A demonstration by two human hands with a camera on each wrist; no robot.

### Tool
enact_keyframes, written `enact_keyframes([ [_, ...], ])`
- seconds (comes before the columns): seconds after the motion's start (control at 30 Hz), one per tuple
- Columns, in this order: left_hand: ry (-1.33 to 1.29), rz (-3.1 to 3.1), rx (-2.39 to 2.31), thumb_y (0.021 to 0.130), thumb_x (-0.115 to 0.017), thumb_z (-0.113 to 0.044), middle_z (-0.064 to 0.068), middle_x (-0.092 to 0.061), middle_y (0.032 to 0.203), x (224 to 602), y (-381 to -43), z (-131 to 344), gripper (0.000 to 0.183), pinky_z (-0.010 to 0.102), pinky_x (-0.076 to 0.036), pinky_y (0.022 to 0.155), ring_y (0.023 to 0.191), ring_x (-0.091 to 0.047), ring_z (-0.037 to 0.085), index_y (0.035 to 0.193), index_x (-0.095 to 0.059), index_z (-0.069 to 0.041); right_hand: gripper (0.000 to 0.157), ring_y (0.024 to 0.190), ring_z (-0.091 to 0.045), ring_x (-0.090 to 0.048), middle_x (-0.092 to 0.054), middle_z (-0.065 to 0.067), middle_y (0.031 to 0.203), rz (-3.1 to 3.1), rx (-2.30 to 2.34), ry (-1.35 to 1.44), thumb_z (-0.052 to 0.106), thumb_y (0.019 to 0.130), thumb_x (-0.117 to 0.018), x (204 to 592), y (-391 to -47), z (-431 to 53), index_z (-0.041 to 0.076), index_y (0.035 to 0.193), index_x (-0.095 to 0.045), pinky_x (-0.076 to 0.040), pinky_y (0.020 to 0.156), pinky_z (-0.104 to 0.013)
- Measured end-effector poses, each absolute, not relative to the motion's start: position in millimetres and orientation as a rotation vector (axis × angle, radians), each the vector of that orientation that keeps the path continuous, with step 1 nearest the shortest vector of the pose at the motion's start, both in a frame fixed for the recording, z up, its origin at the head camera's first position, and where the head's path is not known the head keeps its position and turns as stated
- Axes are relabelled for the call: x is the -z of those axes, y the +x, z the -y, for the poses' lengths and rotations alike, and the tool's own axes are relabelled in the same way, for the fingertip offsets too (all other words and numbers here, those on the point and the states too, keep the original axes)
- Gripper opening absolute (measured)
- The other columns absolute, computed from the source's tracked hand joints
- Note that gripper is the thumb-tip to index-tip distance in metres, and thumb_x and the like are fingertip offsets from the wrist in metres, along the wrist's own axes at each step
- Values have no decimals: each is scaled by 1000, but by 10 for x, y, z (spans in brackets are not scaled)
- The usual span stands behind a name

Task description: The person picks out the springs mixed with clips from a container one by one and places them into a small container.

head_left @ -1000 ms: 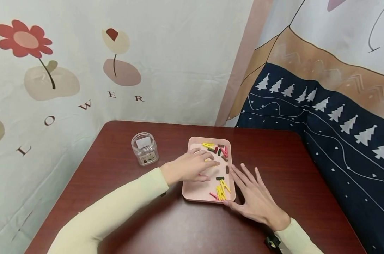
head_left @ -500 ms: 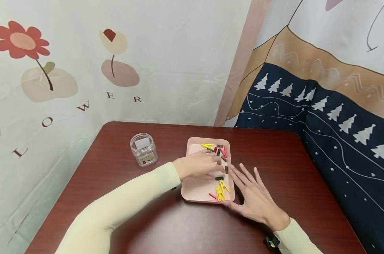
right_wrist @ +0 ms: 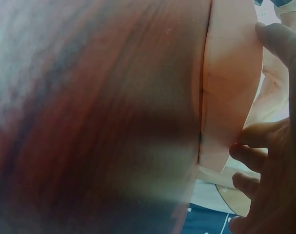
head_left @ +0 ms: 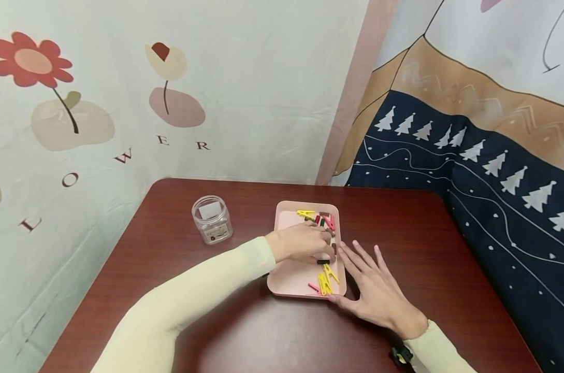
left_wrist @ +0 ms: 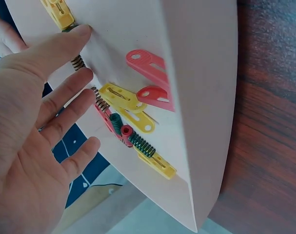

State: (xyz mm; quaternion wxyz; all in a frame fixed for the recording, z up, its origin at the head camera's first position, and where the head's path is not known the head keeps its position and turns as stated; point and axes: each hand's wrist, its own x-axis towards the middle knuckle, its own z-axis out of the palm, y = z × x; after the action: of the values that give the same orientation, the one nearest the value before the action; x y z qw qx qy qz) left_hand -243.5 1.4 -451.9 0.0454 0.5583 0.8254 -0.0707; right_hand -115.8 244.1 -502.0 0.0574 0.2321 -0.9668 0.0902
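Note:
A shallow pink tray (head_left: 284,280) holds yellow and pink clothespins and several small coil springs. My left hand (head_left: 305,243) reaches over the middle of it, palm down. In the left wrist view its thumb and index fingertip stand apart on either side of a brown spring (left_wrist: 78,62), the thumb tip right by a dark spring (left_wrist: 68,29). A green spring (left_wrist: 116,123) and a red spring (left_wrist: 127,132) lie past the other fingers, close to a yellow clothespin (left_wrist: 122,100). My right hand (head_left: 377,292) rests spread against the tray's right side, its thumb at the near corner.
A clear jar (head_left: 213,220) without a lid, with a label on its front, stands left of the tray on the dark red table (head_left: 244,331). Printed curtains (head_left: 263,103) hang right behind the table and along its right side.
My left hand has moved right across the tray toward the springs by its right side, and its fingers have lowered there. The right hand has stayed at the tray's edge.

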Motion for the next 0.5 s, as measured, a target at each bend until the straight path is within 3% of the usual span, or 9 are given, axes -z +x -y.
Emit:
enact_keyframes([
  [0.27,1716,-2517,232,118,-71,-35,-6,-79,138,4525,-2444,-61,25,44,-57,121,137,-74,15,138,-85,-39,110,178,-40,-37,-42,-3,190,2949,-229,728,88,98,-69,4990,-1158,-2461,14,177,-50,-21,140,-82],
  [0.5,1710,-2516,266,117,-73,-34,-6,-79,143,4531,-2453,-67,26,45,-58,123,139,-73,15,141,-83,-39,109,178,-38,-37,-44,-4,189,2938,-209,754,87,98,-69,4971,-1186,-2470,15,178,-49,-22,140,-82],
])
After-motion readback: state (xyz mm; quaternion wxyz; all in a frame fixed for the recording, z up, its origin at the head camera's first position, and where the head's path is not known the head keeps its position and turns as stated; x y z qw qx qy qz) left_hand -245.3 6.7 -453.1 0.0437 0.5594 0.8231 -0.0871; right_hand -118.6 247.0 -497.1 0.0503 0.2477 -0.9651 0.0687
